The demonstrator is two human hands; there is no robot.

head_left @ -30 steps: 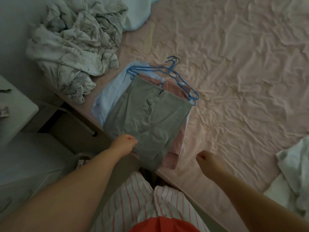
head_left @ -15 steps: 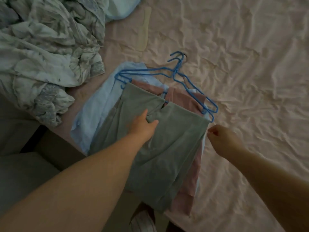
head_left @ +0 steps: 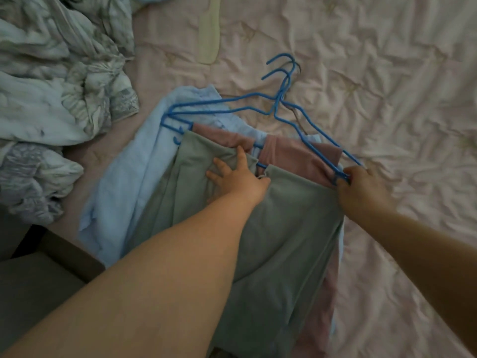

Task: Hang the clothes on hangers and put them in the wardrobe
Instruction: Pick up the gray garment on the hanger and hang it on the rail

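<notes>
Currently the stack of blue hangers (head_left: 273, 109), carrying a grey-green garment (head_left: 278, 228) over pink and light-blue ones, lies on the bed (head_left: 387, 73) near its left edge. Hanger bar runs from far left to near right; hooks point far. Right hand (head_left: 361, 192) pinches the hangers' right end. Left hand (head_left: 237, 177) rests on the grey-green garment near mid-bar, fingers spread. Judgement: lift needs both ends. Open sheet lies right and far; crumpled bedding (head_left: 56, 94) crowds the left.

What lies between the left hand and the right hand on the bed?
In the head view, between the left hand and right hand lies the top edge of the green garment, with the pink garment just beyond.
</notes>
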